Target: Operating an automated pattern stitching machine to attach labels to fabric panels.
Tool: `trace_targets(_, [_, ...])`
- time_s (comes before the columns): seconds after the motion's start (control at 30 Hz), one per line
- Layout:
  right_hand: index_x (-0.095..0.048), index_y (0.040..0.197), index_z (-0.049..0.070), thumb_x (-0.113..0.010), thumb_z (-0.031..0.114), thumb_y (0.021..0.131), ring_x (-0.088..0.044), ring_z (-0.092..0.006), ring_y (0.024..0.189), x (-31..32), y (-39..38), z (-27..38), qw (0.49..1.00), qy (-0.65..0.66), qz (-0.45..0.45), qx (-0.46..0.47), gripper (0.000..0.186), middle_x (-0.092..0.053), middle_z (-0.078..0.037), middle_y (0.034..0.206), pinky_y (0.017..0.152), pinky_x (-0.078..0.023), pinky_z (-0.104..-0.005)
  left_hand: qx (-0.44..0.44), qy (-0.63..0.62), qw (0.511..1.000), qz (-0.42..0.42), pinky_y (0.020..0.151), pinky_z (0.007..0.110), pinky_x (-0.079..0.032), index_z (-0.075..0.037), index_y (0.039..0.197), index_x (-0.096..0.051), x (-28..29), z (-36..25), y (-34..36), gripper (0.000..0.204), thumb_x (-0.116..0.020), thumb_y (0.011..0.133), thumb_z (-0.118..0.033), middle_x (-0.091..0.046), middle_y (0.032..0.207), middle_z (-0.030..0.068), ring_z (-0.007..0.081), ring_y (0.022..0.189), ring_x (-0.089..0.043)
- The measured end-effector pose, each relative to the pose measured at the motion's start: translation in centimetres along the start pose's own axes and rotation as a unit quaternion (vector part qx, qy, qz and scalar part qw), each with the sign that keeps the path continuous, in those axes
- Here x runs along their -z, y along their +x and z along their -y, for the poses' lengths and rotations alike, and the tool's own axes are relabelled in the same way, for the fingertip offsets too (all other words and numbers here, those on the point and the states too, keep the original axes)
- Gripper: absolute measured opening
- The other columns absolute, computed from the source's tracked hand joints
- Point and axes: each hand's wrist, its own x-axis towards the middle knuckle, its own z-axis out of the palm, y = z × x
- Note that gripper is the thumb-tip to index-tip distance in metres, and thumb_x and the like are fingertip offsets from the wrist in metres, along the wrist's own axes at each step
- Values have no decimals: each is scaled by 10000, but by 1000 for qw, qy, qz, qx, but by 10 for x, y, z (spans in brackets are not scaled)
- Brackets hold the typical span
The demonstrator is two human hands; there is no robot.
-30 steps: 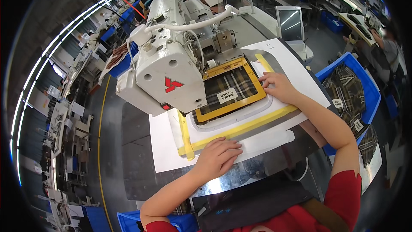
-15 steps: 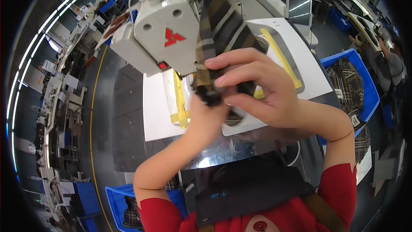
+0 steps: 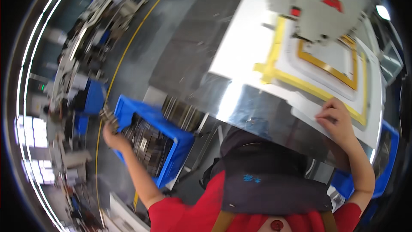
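My left hand [image 3: 115, 139] grips a bunched piece of plaid fabric [image 3: 109, 118] at the upper left of a blue bin [image 3: 178, 137]. Inside that bin lie plaid pieces [image 3: 146, 146]. My right hand [image 3: 337, 122] has loosely bent fingers, apart and holding nothing, by the front edge of a white template [image 3: 287, 71] bordered with yellow tape. A gold rectangular frame [image 3: 328, 68] rests on the template under the white machine's head [image 3: 330, 13]; no plaid shows inside it. The picture is somewhat blurred by motion.
A shiny metal tabletop [image 3: 240, 107] carries white sheets under the machine. A second blue bin [image 3: 388, 159] stands at the right. On the left are a floor with a yellow line [image 3: 128, 43], rows of workstations [image 3: 79, 38] and more blue bins [image 3: 92, 99].
My view has swung left. My left hand has gone from the machine to the bin, with fabric in it. My right hand has released the fabric, and the frame shows none.
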Motion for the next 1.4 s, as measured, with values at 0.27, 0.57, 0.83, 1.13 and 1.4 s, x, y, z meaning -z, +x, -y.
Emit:
trace_targets(0.27, [-638,870,17,-709,31,690,-543,-230,792,-5,1,21,999,5,-35,-33,194,-532,-91,858,713,-451,-305,152,110,812,552,884,425,-489,-81,1179,-640,10,7,-56,484,-731,777,-335,-666,1114,172,309,1037,-639])
trace_targets(0.57, [-677,870,69,-683,119,796,-597,-274,794,-22,33,37,994,5,64,92,89,-610,-82,826,723,-470,-376,-322,-429,663,522,838,390,-503,-72,1101,-628,33,-352,0,326,-712,799,-163,-601,1198,138,299,949,-625])
trace_targets(0.83, [-686,873,103,-686,136,811,-590,-262,815,-17,18,23,991,38,95,85,69,-594,-57,834,727,-460,-385,-480,-323,511,635,747,316,-513,-57,1162,-609,16,-432,-25,485,-778,755,-261,-657,968,113,267,843,-640])
trace_targets(1.13, [-687,909,102,-697,150,814,-600,-236,810,-15,33,26,986,30,143,83,107,-598,-42,829,709,-469,-367,-326,-419,574,623,575,354,-489,-11,929,-659,11,-418,-33,368,-694,843,-367,-649,694,140,302,580,-621])
trace_targets(1.4, [-663,1040,71,-713,197,822,-614,-237,866,-13,51,40,995,73,69,28,257,-613,-73,1002,794,-481,-358,-447,-384,646,485,587,357,-493,-56,784,-666,16,-416,-35,226,-653,873,-263,-628,757,91,267,703,-631])
